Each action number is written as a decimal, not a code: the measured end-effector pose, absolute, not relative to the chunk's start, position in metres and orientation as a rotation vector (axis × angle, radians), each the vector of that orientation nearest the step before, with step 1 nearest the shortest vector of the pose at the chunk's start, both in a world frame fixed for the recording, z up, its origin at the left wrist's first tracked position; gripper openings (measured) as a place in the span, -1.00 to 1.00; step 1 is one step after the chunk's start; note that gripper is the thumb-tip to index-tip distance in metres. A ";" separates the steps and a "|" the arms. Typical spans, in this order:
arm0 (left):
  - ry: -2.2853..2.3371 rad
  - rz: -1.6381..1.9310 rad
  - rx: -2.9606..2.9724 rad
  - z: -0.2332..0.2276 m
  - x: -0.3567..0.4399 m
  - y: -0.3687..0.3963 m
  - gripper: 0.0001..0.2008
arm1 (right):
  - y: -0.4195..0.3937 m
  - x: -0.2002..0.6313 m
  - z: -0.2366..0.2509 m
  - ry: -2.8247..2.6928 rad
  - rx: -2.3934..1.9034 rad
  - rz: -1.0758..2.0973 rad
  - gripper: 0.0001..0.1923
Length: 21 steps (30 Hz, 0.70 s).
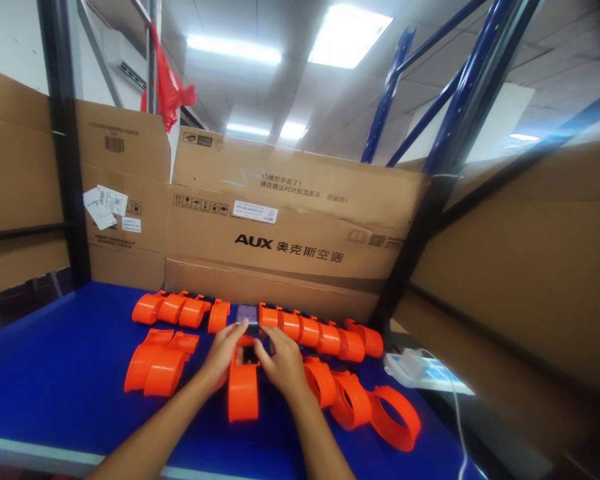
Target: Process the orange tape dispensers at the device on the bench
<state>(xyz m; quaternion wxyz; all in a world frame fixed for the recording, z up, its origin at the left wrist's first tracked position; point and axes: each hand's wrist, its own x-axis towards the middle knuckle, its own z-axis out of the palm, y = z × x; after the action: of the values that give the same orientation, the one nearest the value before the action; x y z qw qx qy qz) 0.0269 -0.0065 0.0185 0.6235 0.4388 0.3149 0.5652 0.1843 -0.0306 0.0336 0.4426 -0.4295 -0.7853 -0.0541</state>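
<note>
A small black device with a grey screen is held up between my hands, over the blue table. My left hand grips its lower left corner, the thumb lying on the front edge. The fingers of my right hand curl at its lower right corner, with the thumb bent inward just below. Directly under the device, between both hands, stands an orange plastic band with a dark opening at its top. My hands partly cover the band's upper part, so whether the device touches it I cannot tell.
Rows of orange bands stand behind at left and right. Nearer are overlapping bands at left and several open rings at right. A white power strip with a cable lies far right. Cardboard walls enclose the table.
</note>
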 end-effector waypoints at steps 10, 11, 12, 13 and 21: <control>0.694 1.312 1.178 0.023 0.022 -0.010 -0.61 | -0.032 0.180 0.032 -1.950 -1.065 -0.077 -0.73; 0.685 1.305 1.166 0.024 0.021 -0.010 -0.61 | -0.033 0.180 0.033 -1.937 -1.053 -0.053 -0.76; 0.678 1.291 1.158 0.024 0.021 -0.009 -0.61 | -0.033 0.180 0.035 -1.908 -1.046 -0.024 -0.79; 0.671 1.271 1.159 0.023 0.021 -0.009 -0.61 | -0.033 0.181 0.036 -1.862 -1.048 0.005 -0.80; 0.683 1.289 1.112 0.019 0.023 -0.003 -0.62 | -0.024 0.186 0.035 -1.547 -1.214 0.102 -0.71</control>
<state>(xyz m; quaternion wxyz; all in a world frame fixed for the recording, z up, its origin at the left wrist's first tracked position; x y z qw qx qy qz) 0.0225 -0.0034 0.0189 0.6080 0.4814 0.2954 0.5580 0.1857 -0.0245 0.0354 0.5532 -0.5137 -0.6544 0.0431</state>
